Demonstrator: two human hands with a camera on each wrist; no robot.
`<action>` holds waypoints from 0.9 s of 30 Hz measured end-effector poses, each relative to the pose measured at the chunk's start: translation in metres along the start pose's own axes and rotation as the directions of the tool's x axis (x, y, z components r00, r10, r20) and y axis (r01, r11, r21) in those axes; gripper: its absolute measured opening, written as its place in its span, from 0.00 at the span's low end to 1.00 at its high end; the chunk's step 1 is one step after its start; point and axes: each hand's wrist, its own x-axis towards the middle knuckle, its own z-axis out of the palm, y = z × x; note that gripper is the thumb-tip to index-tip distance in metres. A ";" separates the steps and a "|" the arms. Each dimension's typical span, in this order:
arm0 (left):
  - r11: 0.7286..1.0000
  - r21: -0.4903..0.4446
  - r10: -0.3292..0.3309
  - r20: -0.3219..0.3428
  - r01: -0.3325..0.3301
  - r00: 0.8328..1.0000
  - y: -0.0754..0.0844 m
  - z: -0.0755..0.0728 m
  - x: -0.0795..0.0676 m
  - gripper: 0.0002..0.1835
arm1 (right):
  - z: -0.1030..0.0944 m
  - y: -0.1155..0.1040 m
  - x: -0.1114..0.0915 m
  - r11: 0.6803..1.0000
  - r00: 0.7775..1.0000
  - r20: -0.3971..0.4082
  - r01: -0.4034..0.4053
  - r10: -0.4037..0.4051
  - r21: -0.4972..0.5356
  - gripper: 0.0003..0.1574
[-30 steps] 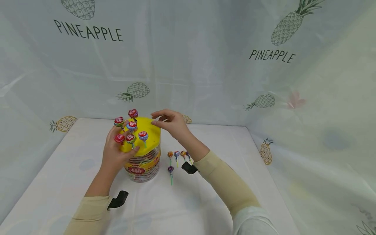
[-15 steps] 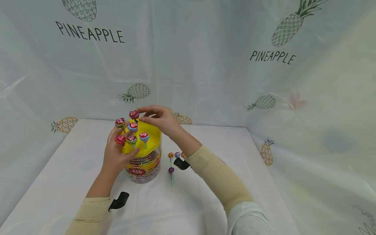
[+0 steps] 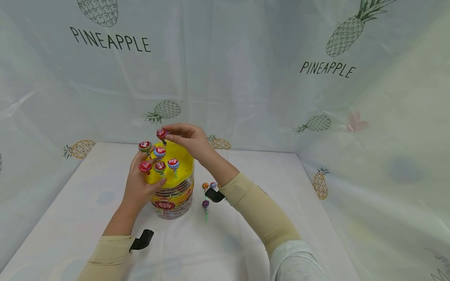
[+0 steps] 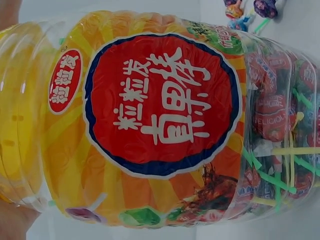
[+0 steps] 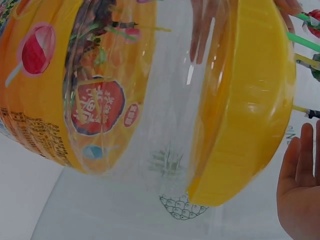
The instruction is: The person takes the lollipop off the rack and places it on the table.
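A clear candy jar [image 3: 174, 201] with an orange label stands on the white table, its yellow lid [image 3: 183, 154] on top. Several wrapped lollipops stick up out of the lid, among them a blue one [image 3: 173, 164] and a green-and-red one [image 3: 159, 167]. My left hand [image 3: 137, 185] grips the lid's left side, thumb in front and fingers among the lollipops. At the back of the lid, my right hand [image 3: 191, 140] pinches a red lollipop [image 3: 161, 134] by its head. The right wrist view shows sticks entering the lid [image 5: 245, 110] and part of my right hand [image 5: 300, 185].
Right of the jar, a purple lollipop [image 3: 206, 203], an orange one [image 3: 205, 185] and a blue one [image 3: 213, 185] lie on the table [image 3: 267, 187]; my right forearm covers others. Behind hangs a pineapple-print curtain [image 3: 239, 86].
My right hand has moved left across the lid to the rear red lollipop and taken hold of its head, which now sits slightly higher. The left hand keeps its grip on the lid.
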 end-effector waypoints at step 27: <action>0.979 -0.007 0.205 0.005 -0.205 0.979 -0.024 0.000 -0.006 0.56 | -0.059 0.046 -0.051 0.983 0.991 -0.072 -0.098 0.111 0.158 0.20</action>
